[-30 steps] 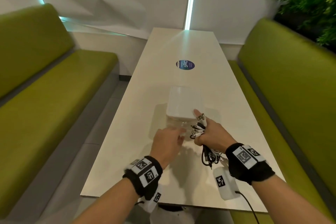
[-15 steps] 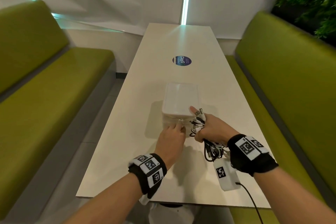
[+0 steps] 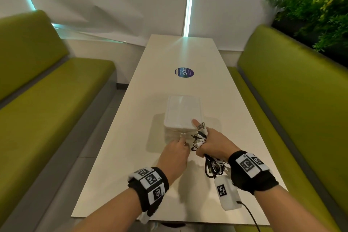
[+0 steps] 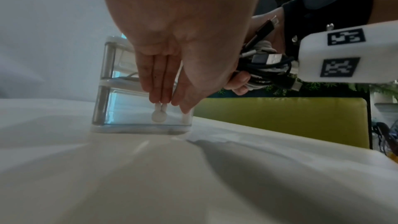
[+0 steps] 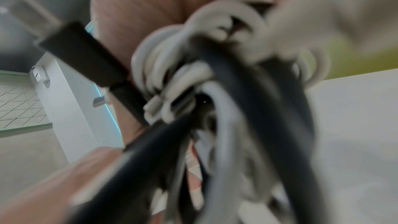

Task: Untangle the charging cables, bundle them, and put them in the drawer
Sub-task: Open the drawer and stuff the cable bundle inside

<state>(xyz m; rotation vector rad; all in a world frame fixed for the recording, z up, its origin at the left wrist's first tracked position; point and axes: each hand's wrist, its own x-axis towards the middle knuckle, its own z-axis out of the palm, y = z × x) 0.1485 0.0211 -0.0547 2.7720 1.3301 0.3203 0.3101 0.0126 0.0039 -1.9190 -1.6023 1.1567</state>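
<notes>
A small clear drawer unit (image 3: pixel 183 113) with a white top stands mid-table. My left hand (image 3: pixel 181 140) reaches its front. In the left wrist view the straight fingers (image 4: pixel 160 91) touch the top of the lower drawer's white knob (image 4: pixel 159 116), with the thumb just to its right. Both drawers look closed. My right hand (image 3: pixel 202 137) grips a bundle of black and white charging cables (image 3: pixel 199 135) beside the unit's right front corner, index finger stretched toward the top. Loops hang below the fist (image 3: pixel 214 167). The right wrist view shows the cables (image 5: pixel 215 91) blurred and close.
The long white table (image 3: pixel 169 58) runs away from me, with a round dark sticker (image 3: pixel 184 72) beyond the drawers. Green benches (image 3: pixel 56 103) flank both sides, and a plant (image 3: pixel 316 5) stands at the back right. The near table edge lies just under my wrists.
My left hand has moved forward from the tabletop to the drawer front and now touches the lower knob. The right hand still holds the bundle in about the same place.
</notes>
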